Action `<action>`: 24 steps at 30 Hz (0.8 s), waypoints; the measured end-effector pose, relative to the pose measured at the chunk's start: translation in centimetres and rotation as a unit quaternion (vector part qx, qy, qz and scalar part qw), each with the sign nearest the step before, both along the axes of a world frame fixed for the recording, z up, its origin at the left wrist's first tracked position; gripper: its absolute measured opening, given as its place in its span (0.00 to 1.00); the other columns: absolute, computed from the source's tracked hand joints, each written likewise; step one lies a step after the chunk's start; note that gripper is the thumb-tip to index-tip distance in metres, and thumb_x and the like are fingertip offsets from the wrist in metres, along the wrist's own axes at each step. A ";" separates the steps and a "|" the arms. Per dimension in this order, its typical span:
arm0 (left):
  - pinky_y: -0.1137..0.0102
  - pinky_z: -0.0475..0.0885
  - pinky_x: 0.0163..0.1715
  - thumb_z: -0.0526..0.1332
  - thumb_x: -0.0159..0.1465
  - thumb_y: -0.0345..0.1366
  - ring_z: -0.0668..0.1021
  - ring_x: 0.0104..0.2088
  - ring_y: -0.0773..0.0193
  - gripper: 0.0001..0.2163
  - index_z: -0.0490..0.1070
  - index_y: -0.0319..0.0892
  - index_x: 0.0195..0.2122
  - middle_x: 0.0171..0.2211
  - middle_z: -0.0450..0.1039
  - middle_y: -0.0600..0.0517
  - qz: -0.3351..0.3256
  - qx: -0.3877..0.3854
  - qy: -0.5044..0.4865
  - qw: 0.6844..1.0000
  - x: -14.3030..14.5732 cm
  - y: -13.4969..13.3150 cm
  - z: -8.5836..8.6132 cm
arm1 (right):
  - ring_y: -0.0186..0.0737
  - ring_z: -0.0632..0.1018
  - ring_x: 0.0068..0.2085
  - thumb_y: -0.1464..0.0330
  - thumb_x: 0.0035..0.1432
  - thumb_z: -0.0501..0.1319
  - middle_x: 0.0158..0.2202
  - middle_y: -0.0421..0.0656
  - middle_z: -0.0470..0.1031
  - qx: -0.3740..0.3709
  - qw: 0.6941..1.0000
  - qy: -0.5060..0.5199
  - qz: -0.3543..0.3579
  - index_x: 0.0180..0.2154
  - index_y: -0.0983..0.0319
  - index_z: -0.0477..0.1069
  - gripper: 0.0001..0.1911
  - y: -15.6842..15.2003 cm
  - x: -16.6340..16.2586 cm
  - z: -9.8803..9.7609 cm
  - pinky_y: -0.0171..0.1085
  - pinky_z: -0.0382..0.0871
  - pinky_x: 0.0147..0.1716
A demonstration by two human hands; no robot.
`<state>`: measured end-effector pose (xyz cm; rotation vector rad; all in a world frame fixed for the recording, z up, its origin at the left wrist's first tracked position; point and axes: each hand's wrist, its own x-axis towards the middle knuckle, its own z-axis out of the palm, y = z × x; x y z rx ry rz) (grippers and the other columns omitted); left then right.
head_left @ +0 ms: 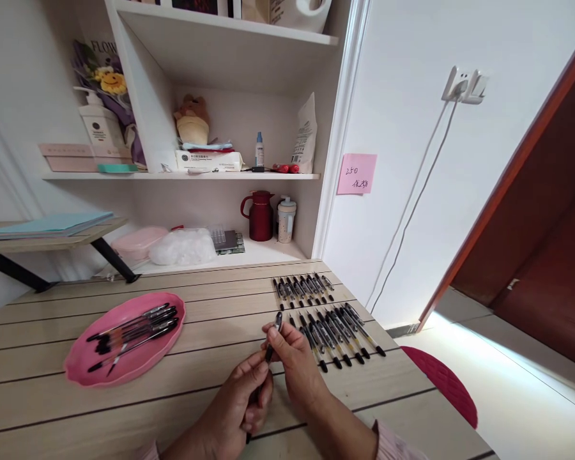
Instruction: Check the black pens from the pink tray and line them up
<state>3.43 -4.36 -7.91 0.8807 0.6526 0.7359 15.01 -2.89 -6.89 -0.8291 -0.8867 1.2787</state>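
Observation:
Over the front of the table, my two hands hold one black pen (269, 352) between them. My left hand (239, 399) is closed around its lower barrel, and the pen's dark end pokes out below the fist. At the upper end, my right hand (294, 361) pinches the dark, shiny cap part (278, 319) between thumb and fingers. Just beyond the right hand lie several pens in a front row (338, 332), with a second row of pens (301, 289) behind. To the left, a pink oval tray (79, 367) holds a loose pile of pens (137, 332).
A small raised stand (76, 233) with blue folders is at the table's left. Behind the table, shelves (211, 176) carry a dark red jug (260, 216), a light cup (286, 220) and a plastic bag (183, 247). A red round seat (443, 383) is beside the right edge.

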 end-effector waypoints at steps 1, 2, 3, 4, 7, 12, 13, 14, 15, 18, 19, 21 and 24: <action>0.78 0.40 0.10 0.55 0.59 0.44 0.48 0.10 0.79 0.12 0.64 0.43 0.40 0.15 0.56 0.62 -0.007 0.000 -0.001 1.000 0.0 0.0 0.0 | 0.29 0.64 0.22 0.56 0.47 0.62 0.21 0.37 0.66 -0.005 1.000 0.008 -0.018 0.35 0.64 0.70 0.19 0.2 0.2 0.1 0.29 0.58 0.22; 0.78 0.40 0.10 0.55 0.59 0.43 0.48 0.10 0.79 0.12 0.64 0.43 0.40 0.15 0.56 0.62 -0.013 -0.001 -0.002 1.000 -0.1 0.0 0.0 | 0.28 0.64 0.22 0.56 0.47 0.62 0.22 0.36 0.66 -0.010 0.999 0.021 -0.040 0.37 0.64 0.70 0.20 0.4 0.5 0.1 0.29 0.58 0.22; 0.78 0.40 0.10 0.54 0.60 0.43 0.49 0.10 0.79 0.11 0.64 0.43 0.40 0.15 0.56 0.62 -0.016 -0.002 -0.003 1.000 -0.1 0.0 0.0 | 0.28 0.64 0.22 0.56 0.46 0.62 0.22 0.36 0.65 -0.013 0.997 0.040 -0.064 0.38 0.63 0.70 0.20 0.7 0.8 0.1 0.29 0.58 0.22; 0.78 0.40 0.11 0.54 0.60 0.42 0.49 0.10 0.79 0.11 0.64 0.43 0.40 0.15 0.56 0.62 -0.015 -0.004 -0.005 1.000 -0.2 0.0 0.0 | 0.27 0.64 0.22 0.57 0.45 0.63 0.22 0.35 0.65 -0.015 0.995 0.058 -0.085 0.38 0.63 0.69 0.20 1.0 1.0 0.0 0.29 0.58 0.22; 0.79 0.41 0.11 0.54 0.60 0.42 0.50 0.11 0.79 0.12 0.64 0.43 0.41 0.16 0.57 0.62 0.005 -0.008 -0.013 1.000 -0.4 0.3 -0.1 | 0.26 0.65 0.22 0.58 0.42 0.65 0.23 0.34 0.64 -0.031 0.990 0.067 -0.119 0.37 0.62 0.69 0.21 1.8 1.7 -0.4 0.29 0.59 0.23; 0.78 0.41 0.11 0.56 0.58 0.41 0.51 0.10 0.80 0.13 0.64 0.42 0.43 0.16 0.57 0.62 0.043 -0.015 -0.025 0.999 -0.8 1.3 -0.3 | 0.30 0.69 0.23 0.61 0.38 0.66 0.21 0.36 0.67 -0.070 0.990 -0.080 -0.093 0.33 0.64 0.70 0.19 3.2 3.2 -0.3 0.31 0.62 0.24; 0.78 0.41 0.11 0.57 0.58 0.41 0.51 0.10 0.80 0.13 0.64 0.42 0.43 0.16 0.57 0.62 0.046 -0.019 -0.027 0.998 -0.8 1.4 -0.4 | 0.31 0.69 0.23 0.61 0.39 0.64 0.20 0.36 0.67 -0.064 0.987 -0.124 -0.083 0.32 0.64 0.70 0.17 3.7 3.8 0.2 0.31 0.62 0.24; 0.78 0.41 0.11 0.57 0.57 0.41 0.51 0.10 0.80 0.13 0.64 0.43 0.43 0.16 0.58 0.62 0.046 -0.022 -0.028 0.998 -0.8 1.5 -0.4 | 0.32 0.70 0.23 0.62 0.40 0.63 0.20 0.36 0.68 -0.051 0.980 -0.180 -0.072 0.30 0.64 0.70 0.15 4.3 4.4 0.8 0.32 0.63 0.24; 0.78 0.41 0.11 0.58 0.57 0.41 0.51 0.10 0.80 0.13 0.64 0.43 0.42 0.17 0.58 0.62 0.047 -0.023 -0.029 0.998 -0.8 1.6 -0.5 | 0.32 0.70 0.22 0.62 0.42 0.61 0.19 0.37 0.68 -0.034 0.965 -0.254 -0.064 0.30 0.65 0.71 0.13 5.1 5.0 1.5 0.32 0.62 0.23; 0.78 0.41 0.12 0.57 0.57 0.41 0.52 0.10 0.80 0.13 0.65 0.42 0.41 0.17 0.58 0.62 0.044 -0.021 -0.031 0.998 -0.8 1.7 -0.6 | 0.33 0.72 0.24 0.66 0.44 0.59 0.23 0.39 0.73 -0.021 0.846 -0.517 -0.126 0.36 0.64 0.71 0.15 7.9 6.3 3.6 0.31 0.61 0.23; 0.78 0.41 0.12 0.58 0.57 0.41 0.52 0.11 0.80 0.13 0.65 0.42 0.41 0.17 0.58 0.62 0.044 -0.019 -0.031 0.998 -0.8 1.8 -0.6 | 0.34 0.73 0.27 0.67 0.44 0.59 0.26 0.40 0.75 -0.027 0.795 -0.588 -0.145 0.36 0.63 0.72 0.14 9.0 6.4 3.9 0.30 0.61 0.25; 0.78 0.41 0.12 0.58 0.56 0.42 0.52 0.11 0.79 0.13 0.65 0.43 0.41 0.17 0.59 0.62 0.045 -0.017 -0.031 0.998 -0.8 1.9 -0.6 | 0.36 0.74 0.30 0.71 0.42 0.60 0.27 0.43 0.76 -0.042 0.755 -0.638 -0.147 0.31 0.64 0.73 0.10 10.9 6.1 3.9 0.30 0.61 0.25; 0.78 0.41 0.12 0.58 0.56 0.42 0.52 0.11 0.79 0.13 0.65 0.43 0.41 0.16 0.59 0.62 0.048 -0.013 -0.034 0.998 -0.9 2.1 -0.7 | 0.39 0.76 0.31 0.76 0.39 0.59 0.26 0.47 0.77 -0.067 0.726 -0.672 -0.128 0.25 0.65 0.74 0.07 13.2 4.7 2.4 0.30 0.62 0.26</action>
